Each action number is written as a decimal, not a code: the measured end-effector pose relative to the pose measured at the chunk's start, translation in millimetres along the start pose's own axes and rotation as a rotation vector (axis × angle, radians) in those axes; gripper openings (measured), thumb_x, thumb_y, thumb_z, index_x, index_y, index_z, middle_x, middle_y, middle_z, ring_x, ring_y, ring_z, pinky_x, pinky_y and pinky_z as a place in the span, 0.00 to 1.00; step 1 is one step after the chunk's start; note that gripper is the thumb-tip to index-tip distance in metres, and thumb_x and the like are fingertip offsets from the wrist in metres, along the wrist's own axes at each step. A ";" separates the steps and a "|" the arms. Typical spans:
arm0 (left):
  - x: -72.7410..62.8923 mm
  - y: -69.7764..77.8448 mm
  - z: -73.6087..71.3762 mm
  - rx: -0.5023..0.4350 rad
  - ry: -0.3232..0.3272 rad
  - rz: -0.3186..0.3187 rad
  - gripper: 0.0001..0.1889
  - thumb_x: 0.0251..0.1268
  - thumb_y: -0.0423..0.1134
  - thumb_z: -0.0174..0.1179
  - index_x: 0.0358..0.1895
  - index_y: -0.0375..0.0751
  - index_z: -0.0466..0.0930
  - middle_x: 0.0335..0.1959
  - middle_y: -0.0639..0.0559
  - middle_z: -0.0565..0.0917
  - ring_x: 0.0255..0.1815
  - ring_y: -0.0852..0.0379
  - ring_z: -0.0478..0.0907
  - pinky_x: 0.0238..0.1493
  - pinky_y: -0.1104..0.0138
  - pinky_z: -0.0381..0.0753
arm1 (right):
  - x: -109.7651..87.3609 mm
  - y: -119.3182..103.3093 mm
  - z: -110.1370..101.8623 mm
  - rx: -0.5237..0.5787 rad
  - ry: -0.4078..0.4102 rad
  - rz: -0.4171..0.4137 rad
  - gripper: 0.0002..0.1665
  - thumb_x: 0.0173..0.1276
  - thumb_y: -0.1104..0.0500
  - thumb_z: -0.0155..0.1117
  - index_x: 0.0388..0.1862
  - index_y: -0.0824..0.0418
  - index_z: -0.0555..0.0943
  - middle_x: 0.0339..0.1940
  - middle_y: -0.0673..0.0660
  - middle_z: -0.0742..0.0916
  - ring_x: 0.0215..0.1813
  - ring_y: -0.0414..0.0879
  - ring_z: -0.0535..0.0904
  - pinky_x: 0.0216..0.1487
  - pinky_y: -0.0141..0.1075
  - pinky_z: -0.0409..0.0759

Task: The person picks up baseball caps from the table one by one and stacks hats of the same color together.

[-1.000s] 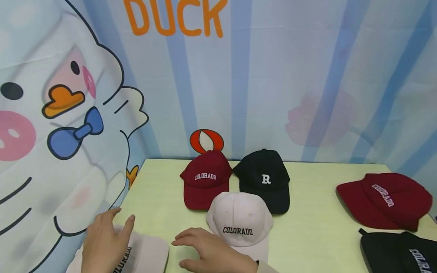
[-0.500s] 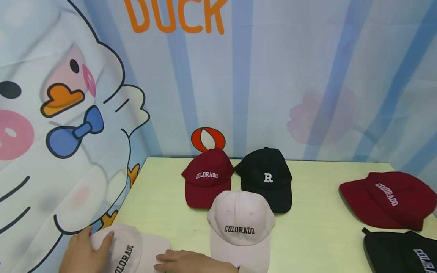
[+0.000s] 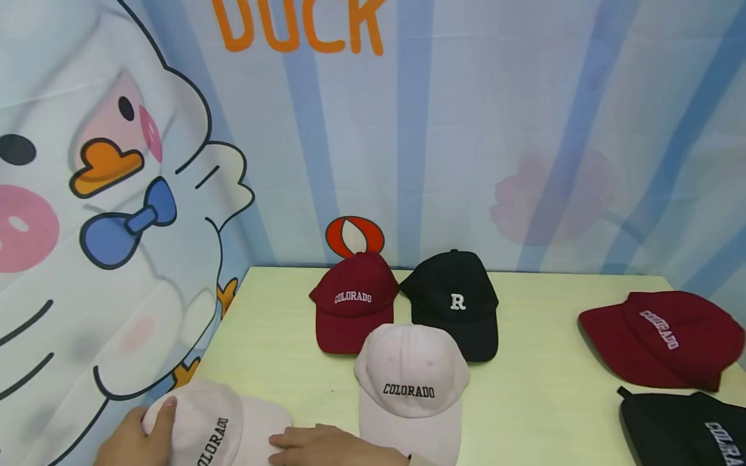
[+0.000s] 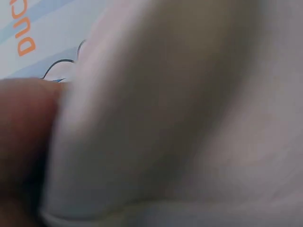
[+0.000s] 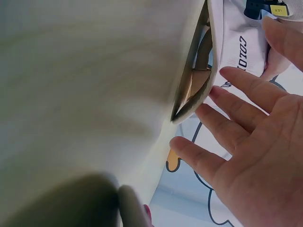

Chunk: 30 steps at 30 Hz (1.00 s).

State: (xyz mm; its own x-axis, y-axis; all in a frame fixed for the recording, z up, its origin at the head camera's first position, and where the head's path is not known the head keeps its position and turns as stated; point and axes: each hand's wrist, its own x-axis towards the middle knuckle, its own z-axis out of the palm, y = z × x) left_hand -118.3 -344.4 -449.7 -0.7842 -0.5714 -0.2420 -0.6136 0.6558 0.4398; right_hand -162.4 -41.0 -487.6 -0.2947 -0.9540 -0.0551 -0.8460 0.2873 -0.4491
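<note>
At the table's front left lies a white baseball cap point(image 3: 204, 404) lettered in black, its brim turned to the right. My left hand point(image 3: 135, 439) grips its back edge, the thumb lying over the crown. Pale cap fabric point(image 4: 189, 118) fills most of the left wrist view, blurred. My right hand point(image 3: 335, 446) touches the edge of the brim with extended fingers; the right wrist view shows these fingers point(image 5: 241, 113) spread along the brim, and a gap under the cap. Beside the right hand sits a second white COLORADO cap point(image 3: 410, 388), brim toward me.
Behind the second white cap are a dark red cap point(image 3: 355, 304) and a black cap point(image 3: 454, 307) with an R. Another dark red cap point(image 3: 670, 340) and a black cap point(image 3: 682, 427) lie at the right of the pale yellow table point(image 3: 542, 362). A printed cloth point(image 3: 454, 129) hangs behind.
Both hands have come down to the front left white cap: the left moved left to its back edge, the right moved left and down to its brim. The other caps stay in place.
</note>
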 end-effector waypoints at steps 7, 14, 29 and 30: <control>-6.1 17.1 -1.9 -0.108 0.039 0.089 0.40 0.80 0.64 0.44 0.60 0.21 0.72 0.34 0.32 0.84 0.27 0.49 0.81 0.25 0.61 0.79 | -2.9 1.6 -1.7 0.074 -0.026 0.037 0.28 0.79 0.48 0.57 0.75 0.49 0.75 0.79 0.44 0.74 0.79 0.35 0.66 0.67 0.32 0.74; -22.2 39.4 -10.7 -0.149 0.084 0.239 0.34 0.79 0.60 0.50 0.59 0.26 0.78 0.35 0.34 0.87 0.26 0.52 0.80 0.24 0.63 0.77 | -15.3 8.5 -8.1 0.378 -0.046 0.096 0.33 0.76 0.54 0.64 0.77 0.50 0.71 0.75 0.45 0.76 0.69 0.29 0.71 0.64 0.27 0.77; -69.9 111.3 -22.3 -0.066 0.010 0.634 0.21 0.76 0.57 0.59 0.57 0.46 0.86 0.36 0.51 0.90 0.27 0.61 0.77 0.27 0.66 0.74 | -47.3 4.9 -45.7 0.772 0.445 0.186 0.30 0.79 0.47 0.61 0.76 0.45 0.70 0.73 0.46 0.77 0.71 0.40 0.74 0.71 0.39 0.77; -73.8 117.9 -22.0 -0.057 -0.002 0.654 0.20 0.76 0.57 0.59 0.56 0.48 0.86 0.35 0.54 0.89 0.27 0.62 0.76 0.27 0.67 0.74 | -48.7 5.2 -47.9 0.774 0.490 0.173 0.30 0.79 0.48 0.60 0.77 0.44 0.69 0.73 0.46 0.77 0.72 0.41 0.74 0.72 0.39 0.76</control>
State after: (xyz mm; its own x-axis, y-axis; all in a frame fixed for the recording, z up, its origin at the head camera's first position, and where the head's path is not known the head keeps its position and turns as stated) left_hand -130.7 -235.7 -361.0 -0.9940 -0.0624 0.0895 -0.0040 0.8404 0.5419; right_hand -173.7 11.1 -444.6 -0.6926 -0.7102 0.1262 -0.2925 0.1167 -0.9491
